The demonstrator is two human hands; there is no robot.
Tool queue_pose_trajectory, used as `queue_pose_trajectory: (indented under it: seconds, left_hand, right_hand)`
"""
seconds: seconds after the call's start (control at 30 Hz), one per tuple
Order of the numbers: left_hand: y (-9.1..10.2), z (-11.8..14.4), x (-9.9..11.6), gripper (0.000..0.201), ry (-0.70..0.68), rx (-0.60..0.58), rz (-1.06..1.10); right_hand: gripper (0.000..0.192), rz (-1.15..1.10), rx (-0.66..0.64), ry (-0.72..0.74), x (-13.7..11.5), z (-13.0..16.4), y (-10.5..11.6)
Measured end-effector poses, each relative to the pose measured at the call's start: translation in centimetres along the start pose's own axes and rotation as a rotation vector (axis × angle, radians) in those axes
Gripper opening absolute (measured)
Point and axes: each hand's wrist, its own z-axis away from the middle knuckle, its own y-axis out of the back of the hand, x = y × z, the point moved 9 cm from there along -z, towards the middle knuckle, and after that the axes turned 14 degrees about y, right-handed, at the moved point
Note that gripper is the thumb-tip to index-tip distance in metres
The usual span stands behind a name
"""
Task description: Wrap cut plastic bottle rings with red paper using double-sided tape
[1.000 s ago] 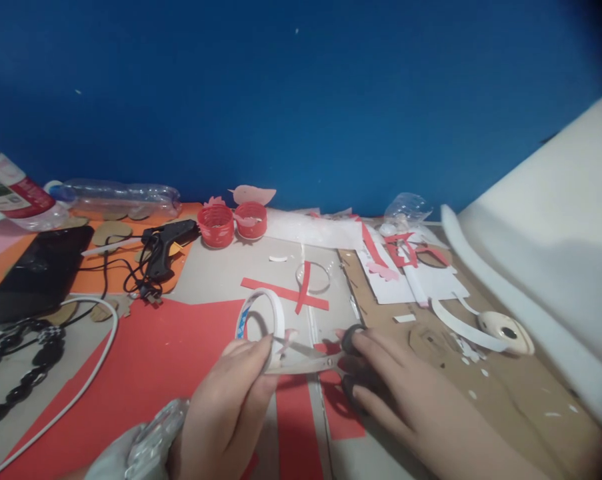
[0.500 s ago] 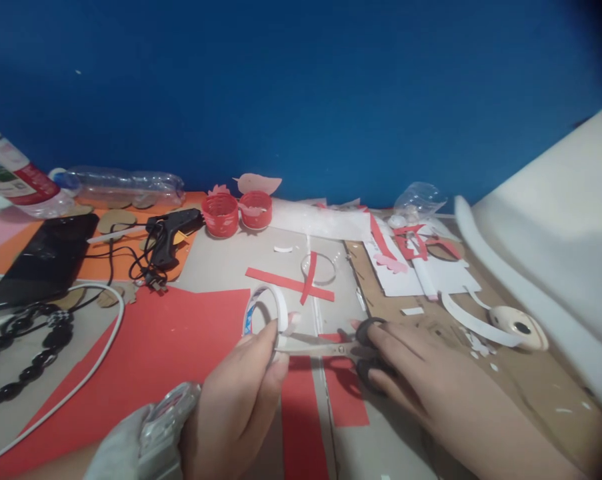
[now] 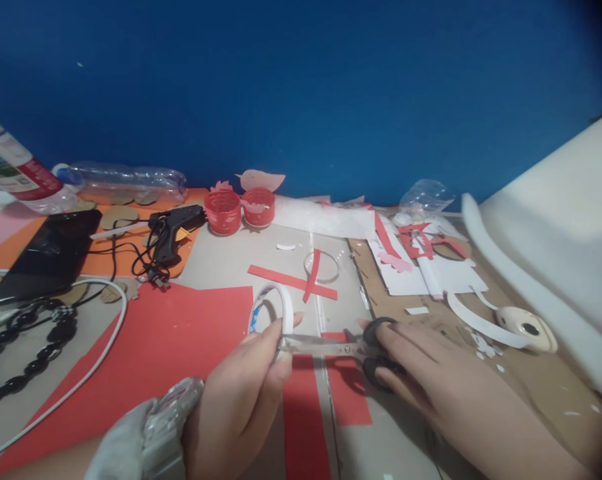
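My left hand, with a watch at its wrist, is closed on a roll of white tape held upright; blue print shows on its inner side. My right hand grips scissors by their black handles. Their blades point left, and the tips meet the tape right at my left fingertips. The blades look nearly closed; whether tape lies between them is hard to see. Beneath are pieces of red paper, and just beyond lie two crossed red strips by a clear ring.
A large red sheet spreads on the left, near a black bead string, white cable, phone and glue gun. Two red cups stand at the back. On the right, cardboard holds paper scraps and a cream-coloured device.
The scissor blades have come closer together at the tape. The view has shifted slightly, and both hands keep their holds.
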Motion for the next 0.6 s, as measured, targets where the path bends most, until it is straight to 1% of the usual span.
queue_pose_trajectory:
  seconds: [0.07,0.13,0.2,0.3,0.37,0.43,0.6]
  left_hand:
    - [-0.05,0.1,0.15,0.043,-0.022,-0.011,0.007]
    - [0.06,0.25,0.15,0.043,-0.039,0.008,0.012]
    - [0.29,0.44,0.07,0.044,-0.053,0.048,0.012]
    - [0.4,0.68,0.3,0.045,-0.089,0.07,0.002]
    - [0.39,0.73,0.53,0.044,-0.105,0.061,0.005]
    - [0.38,0.66,0.53,0.044,-0.093,0.05,0.021]
    - [0.0,0.59,-0.36,0.046,-0.02,0.015,0.043]
  right_hand:
    - [0.021,-0.01,-0.013,0.003,0.0,0.14,-0.1]
    - [0.02,-0.016,-0.03,-0.002,0.06,0.24,-0.23]
    - [0.021,-0.004,-0.028,-0.01,0.11,0.22,-0.16]
    - [0.024,0.019,-0.015,-0.015,0.0,0.02,0.01]
    - [0.025,0.032,-0.011,-0.016,-0.13,-0.15,0.04]
    - [0.026,0.044,-0.005,-0.016,-0.27,-0.26,0.05]
    - [0.026,0.035,-0.019,-0.045,-0.09,-0.05,-0.23]
